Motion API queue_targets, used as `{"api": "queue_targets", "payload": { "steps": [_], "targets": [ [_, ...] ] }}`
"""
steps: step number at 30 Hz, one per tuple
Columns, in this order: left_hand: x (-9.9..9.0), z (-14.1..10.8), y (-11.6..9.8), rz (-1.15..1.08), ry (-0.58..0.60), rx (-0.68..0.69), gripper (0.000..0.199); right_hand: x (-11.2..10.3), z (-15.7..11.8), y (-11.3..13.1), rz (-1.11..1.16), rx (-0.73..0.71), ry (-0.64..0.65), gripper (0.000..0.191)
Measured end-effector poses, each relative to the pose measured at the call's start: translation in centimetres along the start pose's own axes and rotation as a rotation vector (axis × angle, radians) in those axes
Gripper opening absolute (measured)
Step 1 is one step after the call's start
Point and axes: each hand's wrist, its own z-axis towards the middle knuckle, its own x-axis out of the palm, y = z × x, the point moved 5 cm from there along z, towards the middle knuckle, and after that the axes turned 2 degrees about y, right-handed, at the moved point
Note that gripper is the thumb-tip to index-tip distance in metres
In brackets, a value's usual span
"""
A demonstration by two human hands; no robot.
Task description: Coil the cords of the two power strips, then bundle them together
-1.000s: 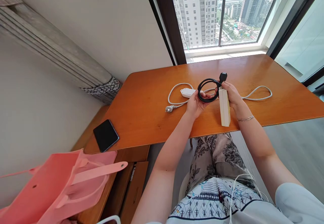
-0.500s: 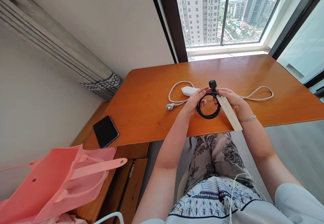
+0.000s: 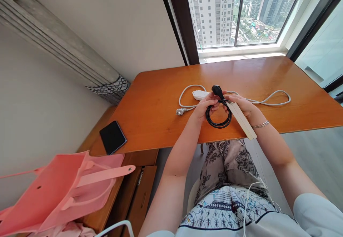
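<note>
A coiled black power cable [image 3: 219,125] hangs between my two hands over the near part of the table. Its black plug [image 3: 217,91] sticks up above my fingers. My left hand [image 3: 208,104] is closed on the left side of the coil. My right hand [image 3: 238,103] grips the coil's upper right and a long, flat, cream-coloured bar [image 3: 242,121], which slants down toward my lap. Whether the cable joins the bar is hidden by my fingers. Behind my hands lies a white power strip [image 3: 200,95], partly covered, with a white cable [image 3: 270,97] and a plug [image 3: 180,111].
The wooden table [image 3: 150,115] stretches to the window. A dark phone or tablet [image 3: 112,137] lies at its left edge. A pink open bag [image 3: 61,187] sits at the lower left, beside a wooden cabinet [image 3: 143,194]. A thin white cord [image 3: 245,208] hangs over my lap.
The black plug has tipped to the left and moved left. My hands have come closer together, and the coil has shifted slightly left and down.
</note>
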Motion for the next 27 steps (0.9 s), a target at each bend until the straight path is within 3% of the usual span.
{"api": "queue_targets", "payload": {
  "steps": [4,7,11,18,22,27],
  "targets": [
    [-0.4,0.4,-0.2,0.039,-0.074,0.097,0.033,-0.2,0.2,0.3,-0.001,-0.044,-0.003,0.041],
    [-0.8,0.7,-0.2,0.090,-0.067,0.134,0.032,-0.4,0.3,0.5,-0.016,-0.050,-0.026,0.045],
    [-1.1,0.9,0.0,0.133,-0.051,0.108,0.032,-0.8,0.3,0.3,-0.039,0.003,-0.107,0.049],
    [-1.0,0.9,-0.2,0.074,-0.131,0.120,0.032,-1.0,0.6,0.0,-0.017,0.023,-0.167,0.042],
    [-1.0,0.8,-0.4,0.058,-0.161,0.104,0.032,-1.4,0.7,-0.2,-0.055,0.021,-0.143,0.049],
    [-1.2,0.8,-0.9,0.118,-0.161,0.181,0.036,-1.5,0.3,-0.6,-0.062,0.056,0.004,0.069]
  ]
}}
